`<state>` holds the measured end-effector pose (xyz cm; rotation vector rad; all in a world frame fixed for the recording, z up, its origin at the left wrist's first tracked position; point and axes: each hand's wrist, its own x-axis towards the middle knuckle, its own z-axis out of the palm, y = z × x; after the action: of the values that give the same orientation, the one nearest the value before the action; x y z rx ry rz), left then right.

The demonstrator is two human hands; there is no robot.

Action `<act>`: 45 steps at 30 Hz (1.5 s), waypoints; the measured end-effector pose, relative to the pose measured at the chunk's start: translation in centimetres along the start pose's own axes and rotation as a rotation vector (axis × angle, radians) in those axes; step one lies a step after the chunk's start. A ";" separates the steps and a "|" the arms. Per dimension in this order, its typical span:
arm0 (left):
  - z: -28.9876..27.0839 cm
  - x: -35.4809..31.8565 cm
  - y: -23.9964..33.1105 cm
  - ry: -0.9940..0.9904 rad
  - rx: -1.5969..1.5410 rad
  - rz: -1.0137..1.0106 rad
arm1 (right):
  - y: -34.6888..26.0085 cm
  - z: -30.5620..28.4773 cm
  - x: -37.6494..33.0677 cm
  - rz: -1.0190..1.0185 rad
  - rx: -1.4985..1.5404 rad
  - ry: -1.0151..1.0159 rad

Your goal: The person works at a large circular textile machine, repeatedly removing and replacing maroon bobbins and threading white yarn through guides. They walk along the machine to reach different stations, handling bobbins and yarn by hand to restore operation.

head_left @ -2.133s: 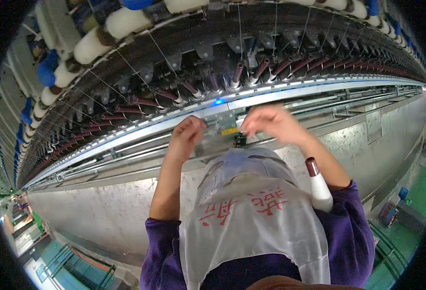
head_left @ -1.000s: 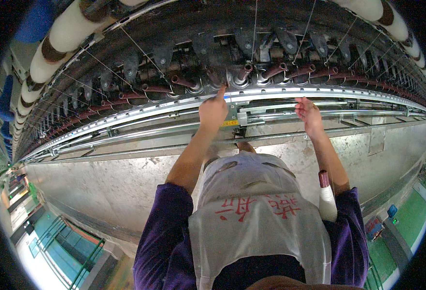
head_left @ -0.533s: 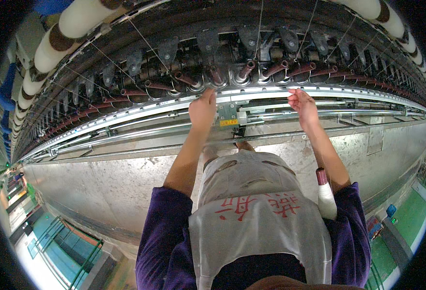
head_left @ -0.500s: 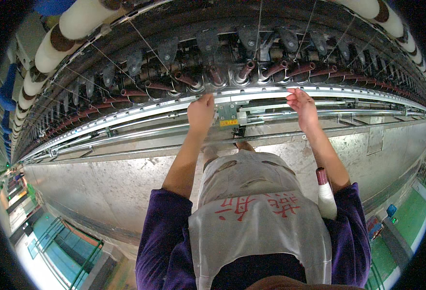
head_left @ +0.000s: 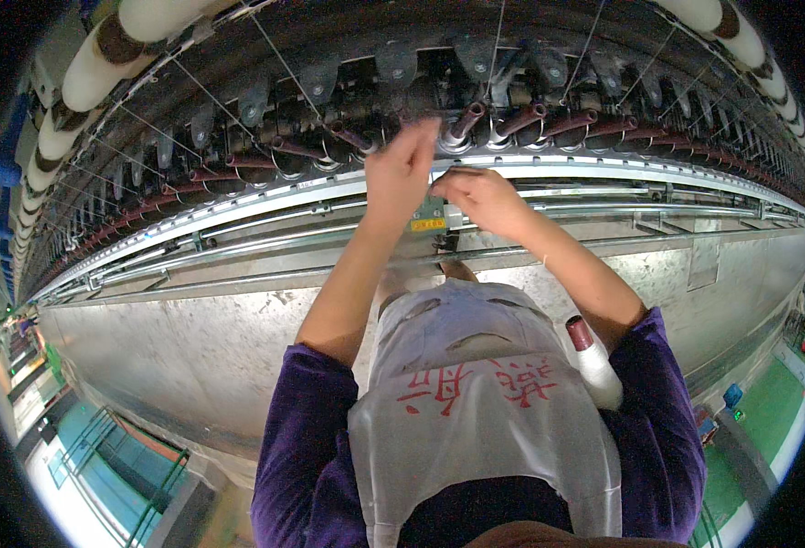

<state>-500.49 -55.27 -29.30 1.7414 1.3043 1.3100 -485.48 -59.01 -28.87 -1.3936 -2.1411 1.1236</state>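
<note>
My left hand (head_left: 401, 178) is raised over the row of brown bobbin tubes (head_left: 466, 121), in front of one spindle position. Its fingers are curled together, slightly blurred, and the back of the hand hides whatever they grip. Just to the right and lower, my right hand (head_left: 483, 199) bends inward over the pale rail (head_left: 585, 171), fingertips pinched together beside the left wrist. What lies between those fingertips is too small to make out. Below the hands, a metal block with a yellow label (head_left: 428, 224) sits on the rail.
Thin yarns (head_left: 590, 55) slant down to the spindles. White yarn packages (head_left: 92, 82) line the upper edges. A metal panel (head_left: 192, 356) runs along the machine's front. A white-wound bobbin (head_left: 597, 370) rests between my apron (head_left: 476, 438) and right arm.
My left hand has moved up and slightly right, from the rail to the spindle row. My right hand has swung left from farther along the rail, its spread fingers now pinched.
</note>
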 end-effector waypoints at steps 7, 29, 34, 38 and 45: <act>-4.7 -8.0 -6.8 -0.159 0.356 -0.353 | -3.1 -5.3 -5.0 0.060 0.385 0.298; 2.1 -7.4 -7.5 -0.242 0.214 -0.457 | -7.1 -5.5 -9.4 0.192 0.467 0.319; 2.6 -7.1 -8.8 -0.195 0.156 -0.455 | -6.7 -4.7 -8.6 0.194 0.451 0.261; 2.9 -7.3 -9.3 -0.163 0.107 -0.443 | -6.7 -3.8 -7.0 0.166 0.403 0.219; 2.5 -7.0 -8.3 -0.177 0.259 -0.385 | -6.9 -1.7 -5.1 0.121 0.316 0.114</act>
<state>-501.32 -58.70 -39.84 1.6205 1.6583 0.7827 -486.24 -64.13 -21.86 -1.4149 -1.7305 1.3264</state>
